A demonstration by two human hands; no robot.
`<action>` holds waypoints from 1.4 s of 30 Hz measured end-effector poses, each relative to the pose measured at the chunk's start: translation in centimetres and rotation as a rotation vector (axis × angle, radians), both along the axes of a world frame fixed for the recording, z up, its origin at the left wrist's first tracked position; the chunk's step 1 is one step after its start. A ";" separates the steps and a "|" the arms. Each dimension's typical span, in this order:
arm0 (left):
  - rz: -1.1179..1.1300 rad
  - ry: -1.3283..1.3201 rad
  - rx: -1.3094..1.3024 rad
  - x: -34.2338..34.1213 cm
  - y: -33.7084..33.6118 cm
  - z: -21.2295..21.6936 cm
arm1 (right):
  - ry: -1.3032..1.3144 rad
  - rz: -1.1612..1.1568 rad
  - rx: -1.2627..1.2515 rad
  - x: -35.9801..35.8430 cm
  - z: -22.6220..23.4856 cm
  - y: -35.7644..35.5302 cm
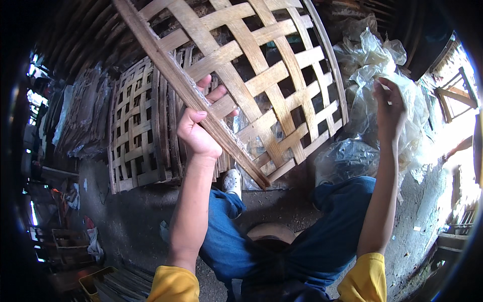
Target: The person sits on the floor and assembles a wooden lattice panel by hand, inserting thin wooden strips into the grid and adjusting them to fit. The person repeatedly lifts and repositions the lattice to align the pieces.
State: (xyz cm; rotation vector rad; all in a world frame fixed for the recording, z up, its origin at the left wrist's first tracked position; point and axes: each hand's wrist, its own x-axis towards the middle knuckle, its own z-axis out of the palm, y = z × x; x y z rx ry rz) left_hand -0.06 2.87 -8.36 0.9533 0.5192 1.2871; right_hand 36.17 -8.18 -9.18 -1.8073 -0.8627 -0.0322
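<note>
My left hand [201, 128] is wrapped round the wooden edge strip of a woven bamboo panel [269, 75], thumb on the near side and fingertips showing through the lattice. The panel is held up at a tilt, one corner pointing down toward my knees. Some whitish flecks line its left edge strip. To the right of the panel and apart from it, my right hand [391, 108] is raised with its fingers curled toward the thumb. Whatever lies between those fingertips, if anything, is too small to make out. Crumpled clear plastic sheeting [370, 60] is behind that hand.
Several similar woven panels [133, 126] stand stacked on the left behind the held one. Farther left are more slats wrapped in plastic [83, 110]. A dark plastic bundle [347, 161] lies by my right knee. A yellow-rimmed crate [93, 282] sits at the lower left.
</note>
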 end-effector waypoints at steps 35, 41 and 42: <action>-0.009 0.016 -0.171 1.8 -1.4 0.0 | -0.717 0.977 0.199 -17.6 -1.9 2.3; -0.021 -0.004 -0.128 1.9 -1.6 -0.3 | -0.667 0.968 0.144 -17.5 -0.8 1.6; -0.002 -0.018 -0.131 1.8 -1.7 0.0 | -0.590 0.955 0.185 -16.9 -0.5 1.6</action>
